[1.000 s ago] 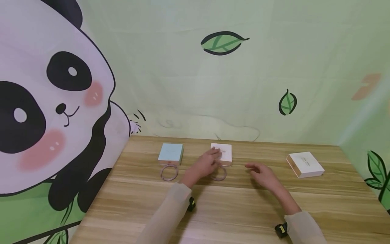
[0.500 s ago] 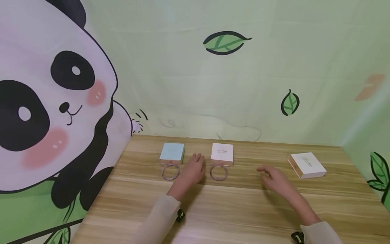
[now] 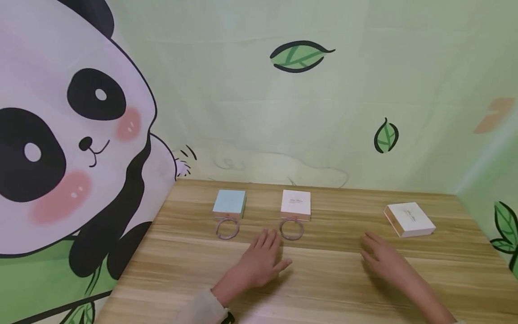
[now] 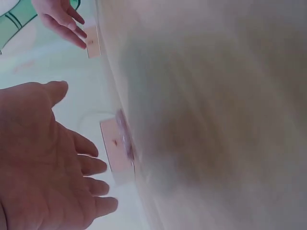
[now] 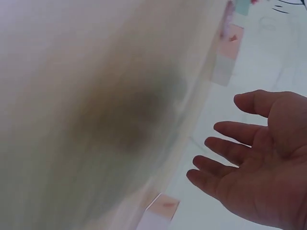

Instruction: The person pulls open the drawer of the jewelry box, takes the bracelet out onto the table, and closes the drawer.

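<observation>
My left hand (image 3: pixel 259 263) hovers over the table with its fingers straight and its thumb spread, holding nothing. Just beyond its fingertips, a purplish bracelet (image 3: pixel 292 239) lies against the front of the middle white box (image 3: pixel 296 202). A second bracelet (image 3: pixel 227 238) lies in front of the light blue box (image 3: pixel 229 200), to the left. On the other side, my right hand (image 3: pixel 384 258) is also extended with nothing in it, nearest to the right-hand white box (image 3: pixel 410 217). The right wrist view shows that hand's palm (image 5: pixel 283 167) and loosely spread fingers.
The wooden table (image 3: pixel 323 288) runs back to a pale green cloth backdrop (image 3: pixel 243 90) printed with leaves and a large panda (image 3: pixel 101 135). The three boxes stand in a row towards the table's far edge, the right one turned at an angle.
My left hand has left the middle white box and drawn back towards me, its fingers spreading. My right hand has moved right and nearer. The bracelets and boxes stay where they were.
</observation>
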A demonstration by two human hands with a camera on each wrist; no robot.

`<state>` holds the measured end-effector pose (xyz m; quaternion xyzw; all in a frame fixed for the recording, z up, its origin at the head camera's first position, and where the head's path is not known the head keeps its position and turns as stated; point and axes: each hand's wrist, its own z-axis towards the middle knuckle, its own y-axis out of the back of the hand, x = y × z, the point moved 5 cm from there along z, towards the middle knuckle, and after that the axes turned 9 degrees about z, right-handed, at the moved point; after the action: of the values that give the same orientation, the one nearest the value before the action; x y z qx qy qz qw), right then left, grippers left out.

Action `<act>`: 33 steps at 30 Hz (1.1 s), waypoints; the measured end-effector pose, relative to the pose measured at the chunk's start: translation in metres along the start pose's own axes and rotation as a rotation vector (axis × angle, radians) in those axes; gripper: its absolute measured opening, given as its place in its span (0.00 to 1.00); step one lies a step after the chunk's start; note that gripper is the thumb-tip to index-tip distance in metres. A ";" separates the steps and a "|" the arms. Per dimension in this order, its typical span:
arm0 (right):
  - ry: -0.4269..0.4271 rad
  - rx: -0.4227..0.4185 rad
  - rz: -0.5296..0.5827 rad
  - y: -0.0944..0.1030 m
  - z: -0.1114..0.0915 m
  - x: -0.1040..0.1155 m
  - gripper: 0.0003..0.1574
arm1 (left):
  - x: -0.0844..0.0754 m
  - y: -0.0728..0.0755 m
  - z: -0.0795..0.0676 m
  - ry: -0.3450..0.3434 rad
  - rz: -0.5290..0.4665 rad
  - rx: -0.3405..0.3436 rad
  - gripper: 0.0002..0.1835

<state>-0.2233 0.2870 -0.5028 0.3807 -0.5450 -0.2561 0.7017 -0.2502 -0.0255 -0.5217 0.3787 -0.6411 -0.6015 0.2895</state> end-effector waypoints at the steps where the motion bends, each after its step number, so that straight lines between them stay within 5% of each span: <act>1: -0.007 -0.006 -0.019 0.001 -0.005 -0.004 0.31 | -0.004 -0.001 -0.001 -0.013 -0.008 -0.010 0.45; 8: -0.120 -0.017 -0.065 0.010 -0.037 -0.038 0.35 | -0.035 -0.004 0.001 -0.146 0.020 -0.037 0.44; 15: -0.182 -0.016 -0.074 0.027 -0.047 -0.059 0.35 | -0.070 0.004 0.013 -0.271 0.141 -0.114 0.44; 26: -0.178 -0.041 -0.145 0.057 -0.046 -0.083 0.30 | -0.108 0.011 0.034 -0.309 0.208 -0.158 0.44; 33: -0.222 0.015 -0.149 0.067 -0.050 -0.097 0.32 | -0.126 0.011 0.052 -0.302 0.229 -0.134 0.44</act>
<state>-0.2060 0.4137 -0.5088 0.3946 -0.5915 -0.3440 0.6132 -0.2260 0.1083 -0.5059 0.1887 -0.6745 -0.6562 0.2809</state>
